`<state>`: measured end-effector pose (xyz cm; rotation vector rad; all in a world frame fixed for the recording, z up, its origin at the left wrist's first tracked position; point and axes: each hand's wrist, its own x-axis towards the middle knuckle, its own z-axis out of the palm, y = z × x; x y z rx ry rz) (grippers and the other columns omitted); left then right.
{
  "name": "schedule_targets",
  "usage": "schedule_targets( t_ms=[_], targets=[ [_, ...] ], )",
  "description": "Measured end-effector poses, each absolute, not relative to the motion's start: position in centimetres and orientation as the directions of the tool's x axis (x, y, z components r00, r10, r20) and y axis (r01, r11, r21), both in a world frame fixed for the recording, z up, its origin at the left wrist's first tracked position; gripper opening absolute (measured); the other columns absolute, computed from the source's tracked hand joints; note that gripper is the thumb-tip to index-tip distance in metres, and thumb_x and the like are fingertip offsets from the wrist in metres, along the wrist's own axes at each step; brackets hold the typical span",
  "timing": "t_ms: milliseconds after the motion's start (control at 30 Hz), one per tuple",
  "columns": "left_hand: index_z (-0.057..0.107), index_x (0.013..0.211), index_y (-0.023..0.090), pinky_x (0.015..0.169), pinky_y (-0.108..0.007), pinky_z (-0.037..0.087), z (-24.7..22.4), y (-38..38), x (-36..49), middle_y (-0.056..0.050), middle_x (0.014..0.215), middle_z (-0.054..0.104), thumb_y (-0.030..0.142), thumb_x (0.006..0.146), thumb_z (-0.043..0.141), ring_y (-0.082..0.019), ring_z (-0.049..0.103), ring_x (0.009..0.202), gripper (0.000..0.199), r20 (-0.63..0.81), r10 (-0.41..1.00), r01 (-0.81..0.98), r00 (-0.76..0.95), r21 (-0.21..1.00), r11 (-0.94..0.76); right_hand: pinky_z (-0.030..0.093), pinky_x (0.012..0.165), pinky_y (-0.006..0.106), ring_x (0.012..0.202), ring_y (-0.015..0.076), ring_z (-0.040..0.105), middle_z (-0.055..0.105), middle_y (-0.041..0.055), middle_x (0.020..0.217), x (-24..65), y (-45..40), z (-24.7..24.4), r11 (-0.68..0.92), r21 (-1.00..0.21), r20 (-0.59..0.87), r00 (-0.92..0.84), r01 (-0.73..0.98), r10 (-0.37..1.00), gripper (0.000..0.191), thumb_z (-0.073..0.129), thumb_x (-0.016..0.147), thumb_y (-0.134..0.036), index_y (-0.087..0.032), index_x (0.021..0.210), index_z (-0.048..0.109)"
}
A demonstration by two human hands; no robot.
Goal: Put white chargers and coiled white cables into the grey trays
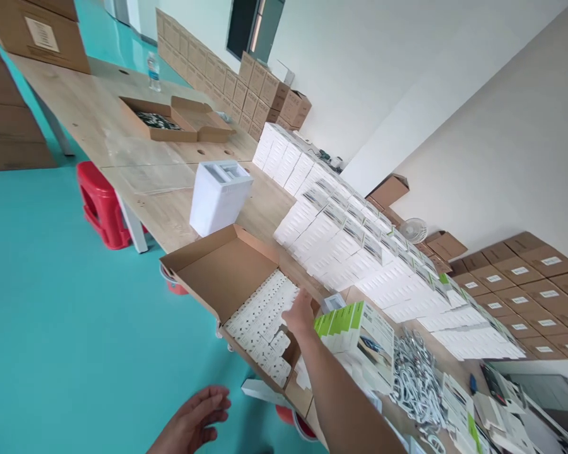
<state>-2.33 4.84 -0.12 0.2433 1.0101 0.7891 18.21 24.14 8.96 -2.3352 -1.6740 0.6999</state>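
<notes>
Teal floor runs along the left, with a red stool tucked under the long wooden table; my landmark is the open carton at the table's near edge.

Left of and below the carton, off the table and over the floor, my left hand hangs open, palm up, fingers spread, grasping nothing.

Inside the carton, small white adapters lie packed in tight rows. My right hand reaches in at the carton's right side, fingers curled down among them; whether that grip has closed on one I cannot tell.

I judge these pieces light, rigid and smooth, so a pinch across the short sides of one at the row's edge should lift it. The carton overhangs the table edge a little, so pressing down could tip it.

Behind the carton stands a white box. Right of the carton sit green-and-white retail boxes, then coiled white cables; free room is on the carton's left.
</notes>
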Motion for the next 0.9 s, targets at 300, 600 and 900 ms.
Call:
schedule_targets(
  t_ms=[300, 600, 900],
  targets=[
    [0.059, 0.128, 0.016, 0.091, -0.042, 0.051, 5.8, 10.1, 4.2, -0.014, 0.118, 0.069, 0.075, 0.079, 0.053, -0.035, 0.060, 0.118, 0.078, -0.413, 0.580, -0.525, 0.702, 0.250, 0.814, 0.042, 0.109, 0.048, 0.132, 0.0338, 0.045, 0.044, 0.0121, 0.140, 16.9, 7.0, 9.7, 0.124, -0.690, 0.042, -0.132, 0.713, 0.990, 0.091, 0.061, 0.060, -0.008, -0.030, 0.141, 0.025],
    [0.071, 0.095, 0.013, 0.084, -0.034, 0.052, 3.8, 8.0, 12.9, -0.011, 0.089, 0.072, 0.067, 0.078, 0.062, -0.030, 0.068, 0.097, 0.058, -0.464, 0.182, -0.107, 0.867, 0.183, 0.977, 0.045, 0.101, 0.058, 0.125, 0.0416, 0.050, 0.051, 0.0108, 0.137, 26.8, -0.3, 7.9, -0.059, -0.694, 0.058, 0.138, 0.718, 0.989, 0.060, 0.074, 0.063, -0.032, -0.032, 0.118, 0.051],
    [0.069, 0.085, 0.014, 0.059, -0.030, 0.053, 4.4, 7.7, 22.2, -0.006, 0.068, 0.066, 0.055, 0.079, 0.070, -0.019, 0.062, 0.061, 0.041, -0.595, 0.046, 0.123, 0.802, 0.240, 0.963, 0.052, 0.079, 0.031, 0.088, 0.0192, 0.065, 0.068, -0.0018, 0.111, 39.9, -1.3, 10.8, -0.336, -0.869, -0.325, 0.094, 0.363, 0.941, 0.024, 0.070, 0.065, -0.015, -0.027, 0.085, 0.063]
  ],
)
